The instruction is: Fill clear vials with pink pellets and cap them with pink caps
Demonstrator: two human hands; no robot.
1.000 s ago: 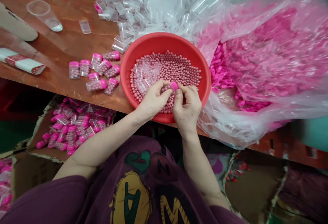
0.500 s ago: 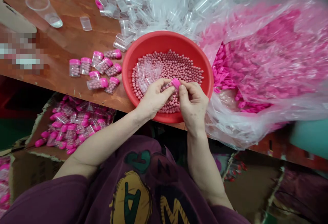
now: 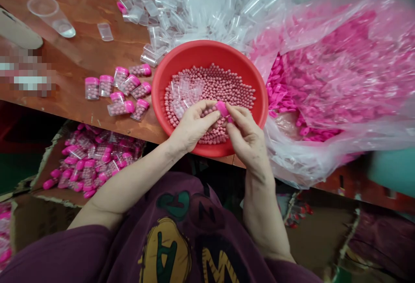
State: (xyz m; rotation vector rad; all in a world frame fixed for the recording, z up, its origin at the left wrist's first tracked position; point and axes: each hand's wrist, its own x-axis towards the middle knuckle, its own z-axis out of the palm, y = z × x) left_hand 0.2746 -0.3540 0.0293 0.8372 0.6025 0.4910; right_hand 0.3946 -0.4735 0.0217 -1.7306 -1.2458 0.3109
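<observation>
A red bowl (image 3: 194, 56) of small pink beads (image 3: 227, 86) sits at the table's front edge, with a few clear vials lying on the beads. Over its near side my left hand (image 3: 191, 125) holds a small clear vial, mostly hidden by the fingers. My right hand (image 3: 248, 138) presses a pink cap (image 3: 222, 109) onto that vial with thumb and forefinger. Both hands meet at the cap.
Several filled, pink-capped vials (image 3: 121, 88) lie left of the bowl. A heap of empty clear vials (image 3: 194, 2) spreads behind it. A plastic bag of pink caps (image 3: 330, 75) lies at the right. A cardboard box of filled vials (image 3: 94, 157) stands below the table edge. A clear cup (image 3: 50, 15) lies far left.
My hands stay together at the vial over the bowl. The right hand has turned slightly, its wrist moving right, fingers still on the pink cap.
</observation>
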